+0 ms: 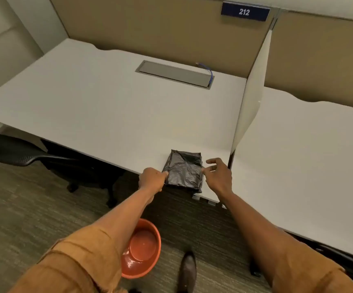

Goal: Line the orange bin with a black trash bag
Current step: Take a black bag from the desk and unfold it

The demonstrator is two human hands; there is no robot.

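A folded black trash bag (183, 170) lies at the front edge of the white desk (99, 115), partly overhanging it. My left hand (152, 178) pinches the bag's left edge with closed fingers. At the bag's right edge my right hand (217, 175) touches it with thumb and fingertips, the other fingers spread. The round orange bin (142, 248) stands on the carpet below, under my left forearm, its left part hidden by my sleeve.
A black office chair (33, 157) stands under the desk at the left. A white divider panel (250, 98) separates this desk from a second desk (302, 157) on the right. A grey cable hatch (174, 74) sits at the back. My shoe (187, 271) is beside the bin.
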